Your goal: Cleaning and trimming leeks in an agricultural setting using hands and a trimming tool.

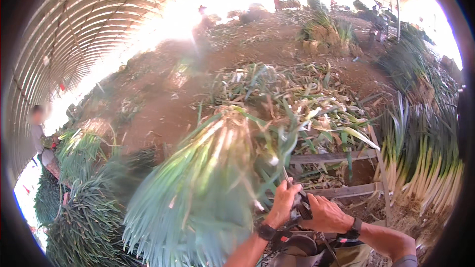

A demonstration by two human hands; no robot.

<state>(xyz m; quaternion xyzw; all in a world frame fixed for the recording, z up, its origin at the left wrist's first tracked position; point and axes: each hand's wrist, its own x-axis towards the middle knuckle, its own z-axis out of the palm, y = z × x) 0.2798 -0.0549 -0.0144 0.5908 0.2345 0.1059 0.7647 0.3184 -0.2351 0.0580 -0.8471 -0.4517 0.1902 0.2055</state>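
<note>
My left hand (283,203) clasped what looked like a leek (288,148); my right hand (326,216), beside it, held I couldn't tell what; seemingly cleaned leeks (425,180) lay rightward; an apparently unstripped bundle (193,202), leftward.

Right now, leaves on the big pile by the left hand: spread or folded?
Spread: the long leaves fan out widely toward the picture's lower edge, beside the left hand.

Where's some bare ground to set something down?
Mostly bare soil: beyond the big bundle, between left leeks and trimmings; also between trimmings and upper-right leeks. Crowded: around the left hand and right hand, near big bundle and frame.
</note>
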